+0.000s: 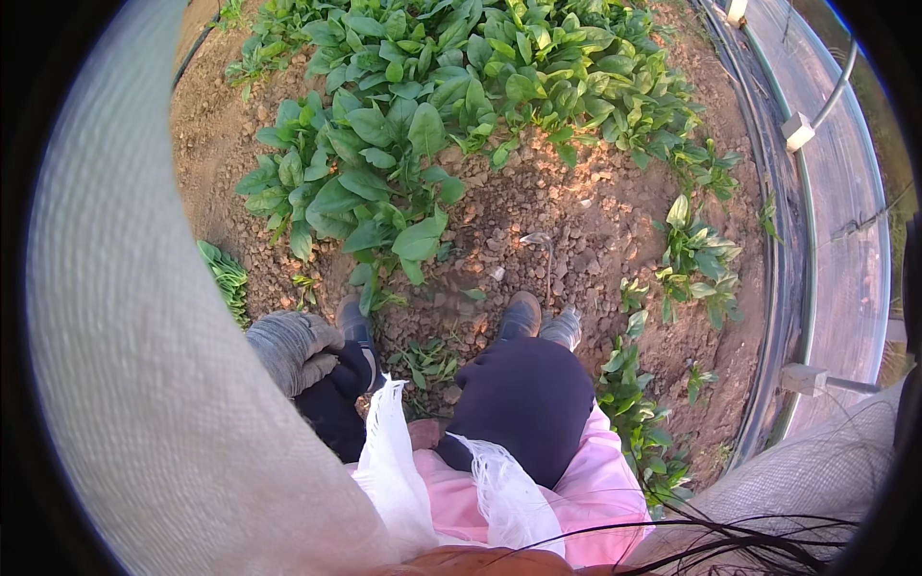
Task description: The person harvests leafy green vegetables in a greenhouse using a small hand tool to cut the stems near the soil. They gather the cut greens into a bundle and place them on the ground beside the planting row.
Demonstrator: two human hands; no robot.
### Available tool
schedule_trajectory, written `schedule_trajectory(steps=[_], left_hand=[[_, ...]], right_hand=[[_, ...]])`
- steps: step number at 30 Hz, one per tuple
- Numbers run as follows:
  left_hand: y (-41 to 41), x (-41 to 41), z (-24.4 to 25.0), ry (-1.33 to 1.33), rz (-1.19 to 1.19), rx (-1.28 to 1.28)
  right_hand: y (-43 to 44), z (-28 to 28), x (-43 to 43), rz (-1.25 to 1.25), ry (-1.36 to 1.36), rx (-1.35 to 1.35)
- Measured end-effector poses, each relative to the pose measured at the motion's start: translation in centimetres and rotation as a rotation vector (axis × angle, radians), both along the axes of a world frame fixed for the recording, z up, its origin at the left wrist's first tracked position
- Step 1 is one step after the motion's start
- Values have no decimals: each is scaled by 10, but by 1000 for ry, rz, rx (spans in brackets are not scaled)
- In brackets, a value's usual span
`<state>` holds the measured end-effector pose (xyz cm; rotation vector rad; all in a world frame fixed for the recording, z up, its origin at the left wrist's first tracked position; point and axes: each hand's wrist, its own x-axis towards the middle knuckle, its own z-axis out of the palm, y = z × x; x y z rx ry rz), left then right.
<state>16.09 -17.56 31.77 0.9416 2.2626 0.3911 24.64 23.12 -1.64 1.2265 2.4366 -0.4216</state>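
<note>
My left hand [294, 351], in a grey knitted glove, is at my left leg, its fingers bent against the dark trouser cloth; whether they grip anything is unclear. At my right shoe [520, 317], my gloved right hand [562, 328] is partly hidden by my knee. From it a thin-shafted metal hand tool [549, 268] with a short bent blade reaches forward over the cloddy soil. Broad-leaved green plants, apparently spinach [425, 129], grow thickly ahead of me. A small heap of leaves [226, 281] lies left of my left hand.
A dark hose or plastic edging [774, 237] runs along the right, beside clear plastic sheeting [843, 237] with white blocks [798, 132] and poles. Small plants [697, 255] grow at the right. A pale mesh cloth [144, 345] covers the left of the view.
</note>
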Motion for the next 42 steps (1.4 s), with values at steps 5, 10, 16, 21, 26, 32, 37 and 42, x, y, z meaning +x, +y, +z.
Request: schedule_trajectory(steps=[5,10,16,21,26,32,37,42], left_hand=[[4,2,2,18,-44,-51],[0,5,1,9,24,-107],[1,13,9,31,54,-103],[-12,20,10,-5,112,-170],[17,5,-2,136,-19,45],[-20,32,13,137,78,-63],[-33,41,-16,155,97,-20],[-58,48,-7,175,117,-27]], right_hand=[[3,0,-6,160,-99,-45],[1,-16,4,166,-81,-89],[-1,-20,6,169,-3,-226],[-3,-61,15,178,148,-452],[122,-75,33,39,580,-643],[42,39,64,-107,843,-631],[37,146,124,-209,773,-551],[31,283,156,-225,943,-634]])
